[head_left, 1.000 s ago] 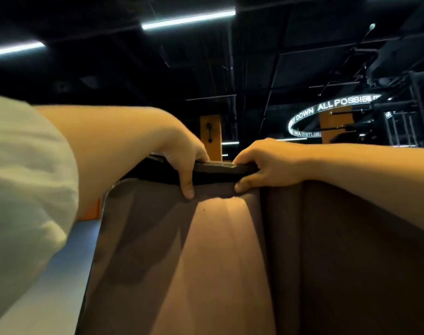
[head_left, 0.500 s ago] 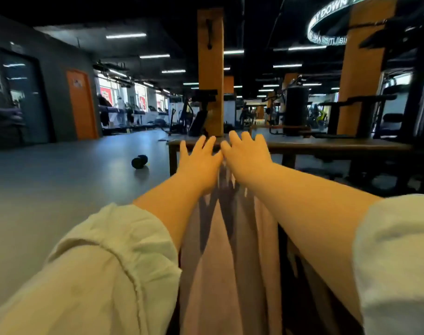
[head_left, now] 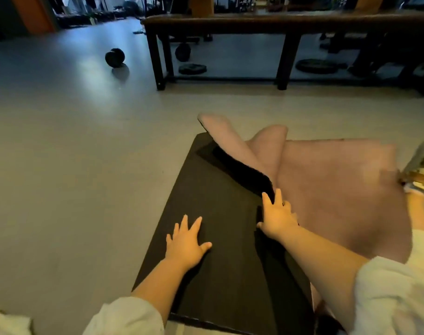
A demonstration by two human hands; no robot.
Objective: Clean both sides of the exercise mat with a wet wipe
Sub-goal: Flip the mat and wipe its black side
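Note:
The exercise mat (head_left: 206,204) lies on the grey floor, black on one face and dusty pink on the other. Its left part shows the black face flat on the floor. Its right part (head_left: 339,189) shows pink, with a twisted fold rising toward the far corner. My left hand (head_left: 185,240) rests flat on the black face with fingers spread. My right hand (head_left: 277,215) lies at the fold line where black meets pink, fingers straight and touching the raised edge. No wet wipe is visible.
A long dark bench (head_left: 278,22) stands across the floor beyond the mat. A black dumbbell (head_left: 114,58) lies at the far left, and weight plates (head_left: 317,66) lie under the bench. A light object (head_left: 421,165) sits at the mat's right edge.
A second ago both hands gripped the mat's top edge held up high. They then let go, and the mat has dropped to the floor, where both hands now lie open on it.

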